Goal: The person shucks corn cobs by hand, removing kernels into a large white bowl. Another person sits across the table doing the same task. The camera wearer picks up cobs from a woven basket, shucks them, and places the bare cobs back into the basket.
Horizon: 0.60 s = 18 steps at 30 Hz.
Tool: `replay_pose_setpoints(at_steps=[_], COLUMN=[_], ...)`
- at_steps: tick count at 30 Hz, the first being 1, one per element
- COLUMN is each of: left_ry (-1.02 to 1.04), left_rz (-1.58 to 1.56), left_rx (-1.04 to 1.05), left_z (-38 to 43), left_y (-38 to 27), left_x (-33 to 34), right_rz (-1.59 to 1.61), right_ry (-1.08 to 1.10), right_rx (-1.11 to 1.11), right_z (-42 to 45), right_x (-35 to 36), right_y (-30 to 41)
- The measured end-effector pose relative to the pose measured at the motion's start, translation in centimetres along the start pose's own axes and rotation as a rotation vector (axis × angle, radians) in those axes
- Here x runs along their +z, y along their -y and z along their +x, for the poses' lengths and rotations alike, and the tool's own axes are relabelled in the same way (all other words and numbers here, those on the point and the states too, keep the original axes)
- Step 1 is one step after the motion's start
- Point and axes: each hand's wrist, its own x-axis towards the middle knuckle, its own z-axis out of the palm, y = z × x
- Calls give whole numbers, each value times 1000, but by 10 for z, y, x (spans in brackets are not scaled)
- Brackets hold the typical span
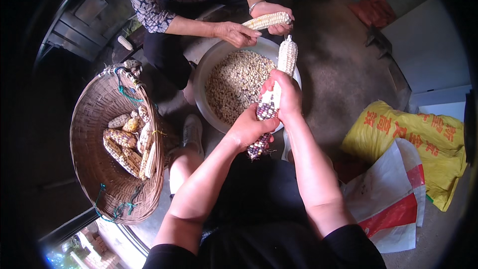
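My left hand (249, 127) grips the lower end of an ear of corn (267, 110) with dark purple and white kernels. Above it my right hand (286, 95) is wrapped around a stripped white corn cob (288, 56), whose tip points away from me. Cob and ear meet between my hands; my fingers hide where one ends and the other begins. Beneath them stands a wide, pale basin (201, 93) holding many loose kernels (237, 82), mostly cream with some dark ones.
Opposite, a person's hands (239, 34) hold a pale corn cob (269, 21) over the basin's far rim. At left, a woven basket (89, 119) contains several ears of corn (121, 138). Yellow (407, 130) and white-and-red woven sacks (384, 190) lie at right. A cob (125, 43) rests behind the basket.
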Motion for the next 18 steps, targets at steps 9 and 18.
replay_pose_setpoints(at_steps=[9, 18], left_ry=[-70, 37], left_rz=[70, -183], left_rx=[39, -24], left_z=[7, 0], left_y=[0, -8], left_x=[-10, -12], right_rz=[282, -27], right_ry=[-5, 57], right_rx=[216, 127], right_z=[11, -3], right_x=[-7, 5], right_y=[4, 5])
